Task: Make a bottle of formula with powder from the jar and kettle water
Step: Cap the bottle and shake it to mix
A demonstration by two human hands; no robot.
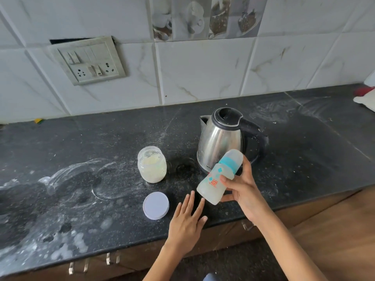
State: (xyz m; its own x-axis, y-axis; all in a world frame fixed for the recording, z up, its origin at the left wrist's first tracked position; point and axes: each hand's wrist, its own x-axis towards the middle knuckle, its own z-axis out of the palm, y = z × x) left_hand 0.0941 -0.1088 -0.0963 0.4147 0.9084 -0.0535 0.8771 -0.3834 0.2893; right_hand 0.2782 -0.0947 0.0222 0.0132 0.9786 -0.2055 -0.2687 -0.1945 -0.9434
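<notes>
My right hand (241, 187) grips a baby bottle (218, 179), tilted with its base toward me and its capped top with a teal ring pointing at the kettle. The bottle holds a cloudy whitish liquid. Flat on the counter just left of the bottle's base rests my left hand (187, 218), fingers spread and holding nothing. A steel kettle (219, 138) with a black lid and handle stands behind the bottle. The open glass jar (151, 164) of pale powder sits left of the kettle. Its white lid (155, 205) lies flat near my left hand.
The black stone counter (81, 159) is smeared with white powder and water marks. A switch and socket panel (89, 59) is on the tiled wall. Something white and red (365, 94) lies at the far right. The counter's front edge runs over wooden cabinets.
</notes>
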